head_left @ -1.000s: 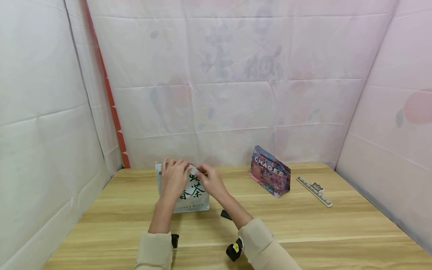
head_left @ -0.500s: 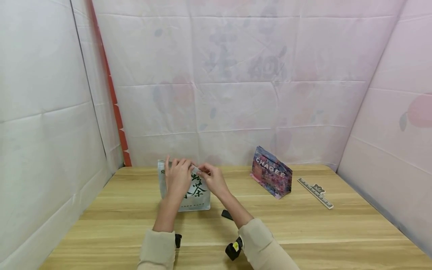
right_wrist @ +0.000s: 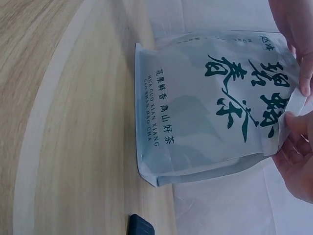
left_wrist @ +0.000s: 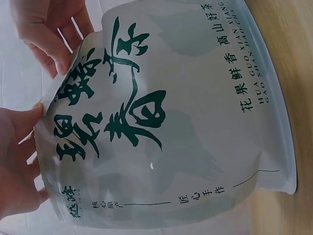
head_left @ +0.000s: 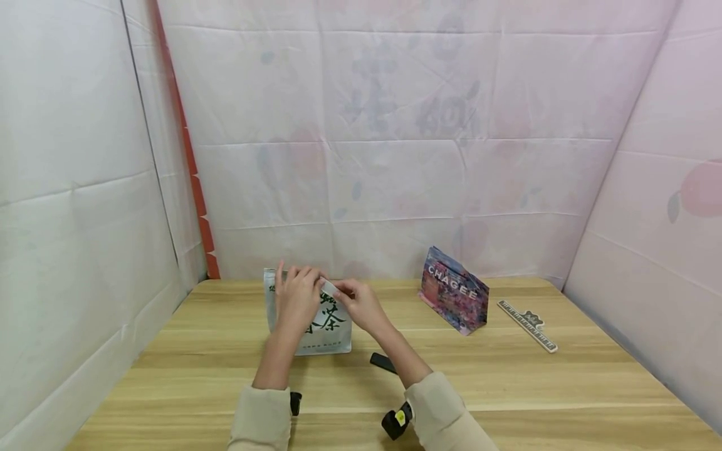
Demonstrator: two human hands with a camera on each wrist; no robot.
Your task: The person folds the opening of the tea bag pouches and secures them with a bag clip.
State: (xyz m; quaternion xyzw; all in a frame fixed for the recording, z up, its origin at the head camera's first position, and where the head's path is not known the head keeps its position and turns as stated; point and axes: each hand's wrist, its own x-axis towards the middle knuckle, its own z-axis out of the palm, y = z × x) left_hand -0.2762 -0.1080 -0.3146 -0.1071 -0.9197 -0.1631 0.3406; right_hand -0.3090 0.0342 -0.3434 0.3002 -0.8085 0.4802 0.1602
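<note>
One pale, glossy-film pouch with dark-green characters (head_left: pixel 324 346) stood on the wood-grain table (head_left: pixel 169 376), left hand (head_left: pixel 296 299) and right hand (head_left: pixel 361 307) each pinching its partly folded top edge between thumb and fingers. Looked light, soft, slick; best held by that edge.

CHAGEE bag (head_left: pixel 453 294), keyboard-patterned clip (head_left: pixel 526 325), black object (head_left: pixel 383 361), wooden table (head_left: pixel 541 394), pale sheeting (head_left: pixel 389 181)
</note>
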